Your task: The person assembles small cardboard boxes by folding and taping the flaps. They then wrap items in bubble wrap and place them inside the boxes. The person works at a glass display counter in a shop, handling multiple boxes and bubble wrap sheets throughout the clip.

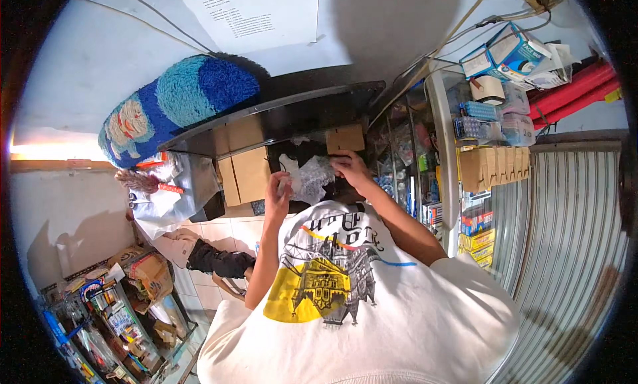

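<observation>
A crumpled sheet of clear plastic, apparently bubble wrap (315,180), lies spread between my two hands in front of my chest. The fingers of my left hand (278,190) hold its left side. On the far right corner, my right hand (351,169) pinches the sheet between thumb and fingers. A pale white piece (289,168) shows beside the wrap, near my left fingertips; I cannot tell what it is. Dark material lies under and around the plastic, its shape lost in shadow.
Cardboard boxes (244,177) stand left of my hands, under a black shelf (279,122) bearing a rolled blue rug (199,92). A glass display cabinet (451,184) rises at right. Scissors (132,200) and a feather duster (149,183) lie left. Another person (214,257) is beyond my left arm.
</observation>
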A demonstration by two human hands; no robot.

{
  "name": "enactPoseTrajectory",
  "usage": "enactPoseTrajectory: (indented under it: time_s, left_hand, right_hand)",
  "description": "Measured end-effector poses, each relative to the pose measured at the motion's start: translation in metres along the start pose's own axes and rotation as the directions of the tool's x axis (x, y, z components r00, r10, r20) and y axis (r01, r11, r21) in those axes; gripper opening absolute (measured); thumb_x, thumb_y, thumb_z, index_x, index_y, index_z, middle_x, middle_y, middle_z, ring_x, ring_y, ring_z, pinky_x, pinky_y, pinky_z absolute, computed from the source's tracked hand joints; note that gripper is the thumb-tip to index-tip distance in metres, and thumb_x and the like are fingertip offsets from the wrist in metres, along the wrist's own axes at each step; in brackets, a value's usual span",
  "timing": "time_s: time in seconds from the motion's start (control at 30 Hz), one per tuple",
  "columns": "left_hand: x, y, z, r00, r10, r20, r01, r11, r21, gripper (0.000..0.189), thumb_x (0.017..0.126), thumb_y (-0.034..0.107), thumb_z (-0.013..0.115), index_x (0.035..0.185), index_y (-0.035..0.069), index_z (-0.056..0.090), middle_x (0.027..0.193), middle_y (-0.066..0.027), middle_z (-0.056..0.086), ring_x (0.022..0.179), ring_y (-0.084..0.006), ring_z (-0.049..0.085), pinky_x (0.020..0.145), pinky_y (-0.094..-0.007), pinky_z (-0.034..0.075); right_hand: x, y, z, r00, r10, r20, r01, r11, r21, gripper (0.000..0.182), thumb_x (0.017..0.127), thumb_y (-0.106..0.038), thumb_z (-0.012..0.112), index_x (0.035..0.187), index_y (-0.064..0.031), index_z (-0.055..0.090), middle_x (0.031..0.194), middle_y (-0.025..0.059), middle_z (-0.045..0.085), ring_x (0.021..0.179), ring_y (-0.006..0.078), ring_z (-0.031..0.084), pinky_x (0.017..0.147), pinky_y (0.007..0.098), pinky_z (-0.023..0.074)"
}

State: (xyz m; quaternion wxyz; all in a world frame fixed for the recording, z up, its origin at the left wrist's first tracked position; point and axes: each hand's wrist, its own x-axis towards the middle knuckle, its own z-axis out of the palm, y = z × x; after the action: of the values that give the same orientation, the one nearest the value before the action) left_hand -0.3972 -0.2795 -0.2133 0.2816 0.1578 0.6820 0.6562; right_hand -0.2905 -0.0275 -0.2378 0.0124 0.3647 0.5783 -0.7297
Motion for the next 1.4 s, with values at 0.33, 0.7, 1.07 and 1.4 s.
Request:
enactPoseTrajectory:
  time_s: [0.33, 0.7, 1.07, 1.4]
  left_hand:
    - [0.035, -0.073, -0.011, 1.000, 0.012, -0.019, 0.008, 0.608, 0.794, 0.040, 0.094, 0.013, 0.062, 0.131, -0.002, 0.059, 0.125, -0.0299, 0.059, 0.112, -0.0468, 0.061, 0.094, -0.0523, 0.051]
    - [0.038, -0.051, -0.043, 0.958, -0.227, 0.177, -0.102, 0.308, 0.946, 0.039, 0.094, 0.039, 0.066, 0.093, 0.002, 0.078, 0.104, -0.0258, 0.069, 0.105, -0.0421, 0.064, 0.093, -0.0523, 0.050]
    - [0.026, -0.030, -0.031, 0.934, -0.222, 0.280, -0.106, 0.577, 0.810, 0.039, 0.095, 0.036, 0.066, 0.076, 0.002, 0.073, 0.073, -0.0232, 0.069, 0.077, -0.0450, 0.069, 0.076, -0.0545, 0.055]
    - [0.017, -0.045, -0.034, 0.978, -0.158, 0.135, 0.007, 0.673, 0.740, 0.046, 0.094, 0.034, 0.071, 0.122, -0.002, 0.067, 0.120, -0.0266, 0.065, 0.110, -0.0445, 0.064, 0.096, -0.0488, 0.052]
  right_hand:
    - [0.100, 0.076, 0.034, 0.899, -0.418, 0.132, 0.335, 0.461, -0.822, 0.034, 0.096, -0.026, 0.070, 0.126, -0.0093, 0.067, 0.120, 0.0169, 0.067, 0.116, 0.0346, 0.063, 0.096, 0.0500, 0.0508]
    - [0.094, 0.072, 0.056, 0.943, -0.327, 0.056, 0.193, 0.402, -0.895, 0.047, 0.096, -0.032, 0.067, 0.137, -0.0090, 0.063, 0.140, 0.0156, 0.061, 0.136, 0.0370, 0.051, 0.114, 0.0535, 0.0403]
    - [0.133, 0.082, 0.059, 0.918, -0.364, 0.161, 0.257, 0.235, -0.938, 0.053, 0.101, -0.035, 0.060, 0.149, -0.0115, 0.053, 0.156, 0.0180, 0.044, 0.147, 0.0433, 0.035, 0.114, 0.0618, 0.0334]
    - [0.043, 0.093, 0.061, 0.866, -0.499, -0.008, 0.310, 0.550, -0.775, 0.030, 0.099, -0.021, 0.066, 0.126, -0.0062, 0.068, 0.129, 0.0177, 0.065, 0.123, 0.0396, 0.059, 0.106, 0.0557, 0.0438]
